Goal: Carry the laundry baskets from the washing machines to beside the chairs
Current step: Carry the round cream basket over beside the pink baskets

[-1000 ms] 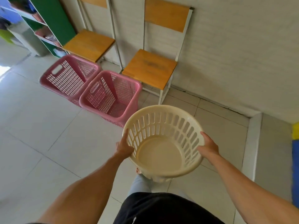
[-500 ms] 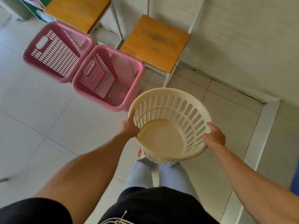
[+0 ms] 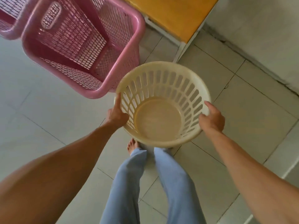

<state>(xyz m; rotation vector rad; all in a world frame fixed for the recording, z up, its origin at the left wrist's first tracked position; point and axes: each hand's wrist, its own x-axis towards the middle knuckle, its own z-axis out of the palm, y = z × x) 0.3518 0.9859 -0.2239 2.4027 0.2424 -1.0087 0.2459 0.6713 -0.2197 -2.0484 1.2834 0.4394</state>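
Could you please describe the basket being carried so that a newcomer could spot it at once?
Find the wooden chair seat against the wall, then the pink baskets beside it. Just in front, both hands hold the cream basket: round with slotted sides, while its neighbours are square and pink.

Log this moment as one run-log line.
left hand: grips rim | right hand: grips rim | round cream basket: empty, held above floor | pink basket: beside chair

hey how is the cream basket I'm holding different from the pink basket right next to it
The cream basket is round with tall vertical slots; the pink basket is rectangular with fine mesh walls. The cream basket is gripped at its rim by the left hand and right hand and looks to be above the floor; the pink basket sits on the tiles by the chair. The pink one looks larger. Both are plastic and empty.
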